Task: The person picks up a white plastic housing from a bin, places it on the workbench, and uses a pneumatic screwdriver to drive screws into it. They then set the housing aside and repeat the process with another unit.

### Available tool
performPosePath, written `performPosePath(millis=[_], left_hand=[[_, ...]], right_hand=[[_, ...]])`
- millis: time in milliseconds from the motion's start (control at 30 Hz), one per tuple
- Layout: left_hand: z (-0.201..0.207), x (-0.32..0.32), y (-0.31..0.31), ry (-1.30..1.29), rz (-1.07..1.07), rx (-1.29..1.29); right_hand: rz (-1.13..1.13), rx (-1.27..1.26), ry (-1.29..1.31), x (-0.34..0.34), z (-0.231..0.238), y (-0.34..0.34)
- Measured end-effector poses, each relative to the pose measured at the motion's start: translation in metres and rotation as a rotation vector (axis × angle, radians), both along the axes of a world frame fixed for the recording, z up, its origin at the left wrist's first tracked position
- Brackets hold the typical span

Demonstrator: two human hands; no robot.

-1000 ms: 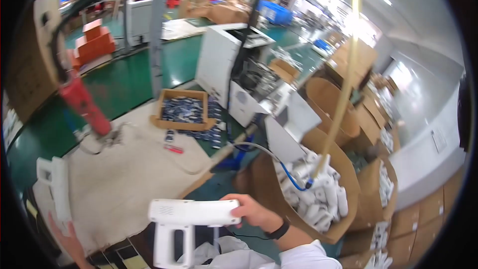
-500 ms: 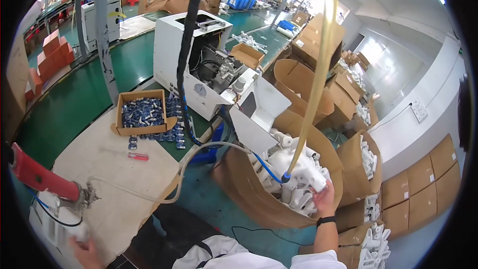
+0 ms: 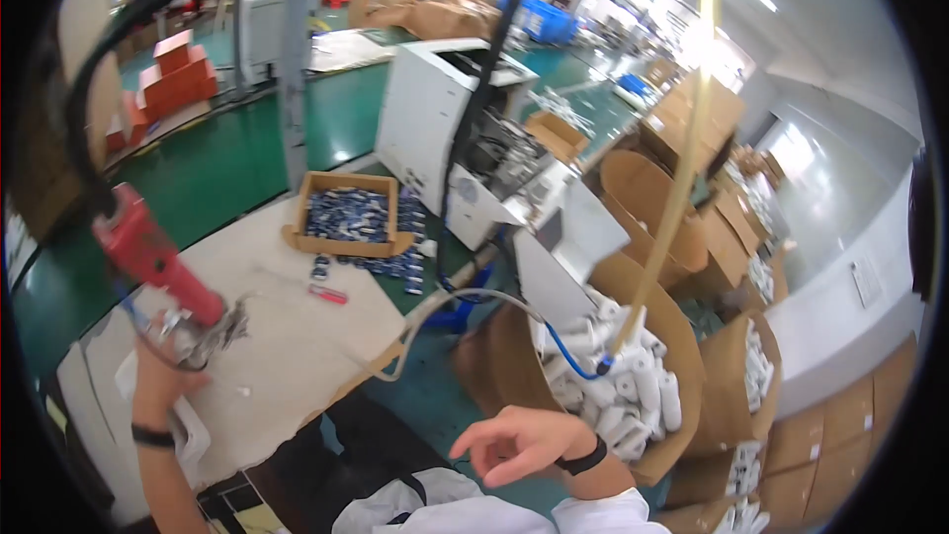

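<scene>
At the left, my left hand [image 3: 166, 368] is raised to the metal lower end of a red power tool [image 3: 163, 262] with hoses attached. Its fingers seem closed round that end, though blur and the tool partly hide them. A white plastic part [image 3: 190, 433] lies beside my left wrist on the work surface. My right hand [image 3: 522, 443] hovers before my body, empty, the index finger stretched out and the others loosely bent. Behind it stands a large carton [image 3: 682, 405] of white plastic parts [image 3: 623, 391], apart from the hand.
On the beige sheet [image 3: 267, 356] lies a red-handled screwdriver [image 3: 328, 294]. Small blue parts [image 3: 346, 216] fill an open cardboard box [image 3: 297, 200]. A white machine [image 3: 420, 124] stands beyond. A yellowish hose [image 3: 672, 198] hangs over the carton. More cartons [image 3: 736, 366] line the right.
My right hand has left the white part in the carton and come back toward my body. My left hand has risen from the white part to the red tool, which sits higher. The view has shifted.
</scene>
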State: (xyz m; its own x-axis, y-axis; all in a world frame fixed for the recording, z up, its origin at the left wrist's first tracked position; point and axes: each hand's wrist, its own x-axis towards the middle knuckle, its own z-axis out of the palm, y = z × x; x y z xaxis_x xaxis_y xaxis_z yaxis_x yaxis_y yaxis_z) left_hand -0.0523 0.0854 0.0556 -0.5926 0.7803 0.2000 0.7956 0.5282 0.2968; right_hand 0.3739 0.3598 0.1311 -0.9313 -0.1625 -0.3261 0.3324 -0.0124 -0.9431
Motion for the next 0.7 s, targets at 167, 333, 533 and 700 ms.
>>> performPosePath(millis=[167, 333, 533, 700], left_hand=[[-0.004, -0.011, 0.020, -0.105, 0.208, -0.011], [0.013, 0.025, 0.035, -0.072, 0.236, -0.373], [0.009, 0.059, 0.043, 0.032, 0.186, -0.292], [0.004, 0.058, 0.041, -0.026, 0.193, -0.272]], right_hand=[[-0.091, 0.500, 0.606, -0.084, 0.040, -0.052], [-0.543, 0.656, 0.974, -0.182, 0.055, -0.082], [-0.911, 0.498, 1.010, -0.321, 0.058, -0.099], [-0.737, 0.122, 0.853, -0.358, 0.055, -0.101]])
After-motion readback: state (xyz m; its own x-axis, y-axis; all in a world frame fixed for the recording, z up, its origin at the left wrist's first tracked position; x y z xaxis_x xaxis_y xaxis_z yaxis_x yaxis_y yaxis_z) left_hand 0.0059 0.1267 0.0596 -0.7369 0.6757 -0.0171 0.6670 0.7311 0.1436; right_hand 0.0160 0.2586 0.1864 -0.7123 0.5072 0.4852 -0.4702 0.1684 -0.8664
